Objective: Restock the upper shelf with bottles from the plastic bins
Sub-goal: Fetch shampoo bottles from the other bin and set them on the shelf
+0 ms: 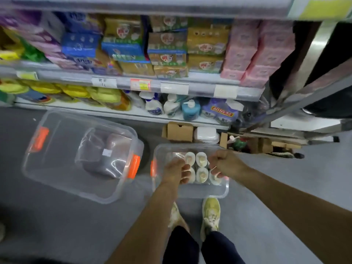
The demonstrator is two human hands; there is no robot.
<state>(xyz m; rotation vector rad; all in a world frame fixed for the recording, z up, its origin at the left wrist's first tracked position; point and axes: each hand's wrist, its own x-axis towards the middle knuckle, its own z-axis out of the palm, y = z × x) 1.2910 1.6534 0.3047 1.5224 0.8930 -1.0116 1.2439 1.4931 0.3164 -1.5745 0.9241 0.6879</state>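
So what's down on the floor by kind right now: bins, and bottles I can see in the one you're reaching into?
Clear plastic bins: 2, the left bin and the right bin
White bottles visible in the right bin: 6, e.g., some partly hidden by the left hand and right hand
Total: 8

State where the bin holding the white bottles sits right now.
In the head view, the smaller clear bin sits on the floor at lower centre, right of the larger bin, just ahead of the person's shoes.

Clear bins (62,162) with orange latches (134,166); white bottles (202,175)
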